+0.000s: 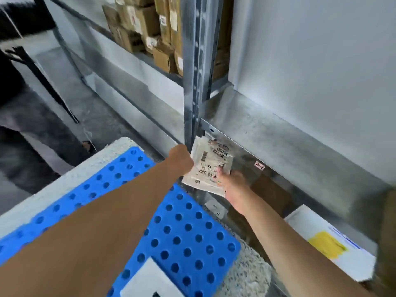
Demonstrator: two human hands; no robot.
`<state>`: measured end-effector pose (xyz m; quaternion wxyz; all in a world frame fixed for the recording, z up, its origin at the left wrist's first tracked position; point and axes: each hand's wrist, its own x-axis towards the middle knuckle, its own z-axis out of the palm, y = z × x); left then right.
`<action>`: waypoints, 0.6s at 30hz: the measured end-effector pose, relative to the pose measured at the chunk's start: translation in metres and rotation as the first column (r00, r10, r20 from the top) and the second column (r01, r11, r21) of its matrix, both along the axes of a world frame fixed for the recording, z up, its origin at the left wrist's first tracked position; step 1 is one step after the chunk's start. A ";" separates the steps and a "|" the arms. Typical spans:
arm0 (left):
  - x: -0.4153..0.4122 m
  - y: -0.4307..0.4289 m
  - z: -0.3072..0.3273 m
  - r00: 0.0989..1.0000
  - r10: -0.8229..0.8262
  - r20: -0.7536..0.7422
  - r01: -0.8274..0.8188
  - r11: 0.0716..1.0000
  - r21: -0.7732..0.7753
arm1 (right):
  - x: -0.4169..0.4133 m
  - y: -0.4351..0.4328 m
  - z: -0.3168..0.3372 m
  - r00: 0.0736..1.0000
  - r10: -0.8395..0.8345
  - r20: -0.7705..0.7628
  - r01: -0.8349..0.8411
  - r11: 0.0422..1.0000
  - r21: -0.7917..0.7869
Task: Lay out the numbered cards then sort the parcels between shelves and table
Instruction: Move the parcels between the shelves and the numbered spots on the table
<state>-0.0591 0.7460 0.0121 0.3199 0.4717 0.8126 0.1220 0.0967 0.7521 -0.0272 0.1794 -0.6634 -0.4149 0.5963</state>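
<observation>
- The flat parcel (211,168), a pale mailer with a printed label, is held in the air between both hands; it sits just in front of the steel upright (192,82), at the front lip of the shelf (278,133) and beyond the far corner of the table (250,273).
- The left hand (181,159) is closed like a fist on the parcel's left edge; its fingers are hidden, so how much of the edge they hold cannot be told.
- The right hand (234,185) holds the lower right corner, thumb pressed on the label and fingers out of sight beneath; both grips are at the margins, so a smooth wrapper could slide out if either hand lets go early.
- A dropped parcel would likely fall into the gap between table and shelf, onto the white box (334,243) below or behind it; that would make it awkward to retrieve.
- The parcel's top edge is very near the upright and the shelf lip; pushing it in at an angle could snag a corner or crease the label.
- The label and the small tag (259,166) on the shelf lip are blurred here; a hasty reading risks the wrong slot.
- The left forearm crosses low over the blue board (182,232) and its white card (147,277); drawing back carelessly could knock the card out of place.
</observation>
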 end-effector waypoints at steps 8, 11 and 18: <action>-0.015 -0.147 0.078 0.977 0.100 0.190 -0.139 0.969 0.205 | -0.004 -0.122 0.107 0.995 0.098 -0.024 -0.094 0.988 0.125; -0.025 -0.208 0.108 0.970 0.096 0.225 -0.152 0.957 0.248 | 0.001 -0.177 0.146 0.981 0.149 -0.127 -0.136 0.985 0.102; -0.002 -0.346 0.146 0.855 0.255 0.452 -0.412 0.863 0.292 | 0.018 -0.269 0.184 0.925 0.327 -0.195 -0.301 0.942 0.150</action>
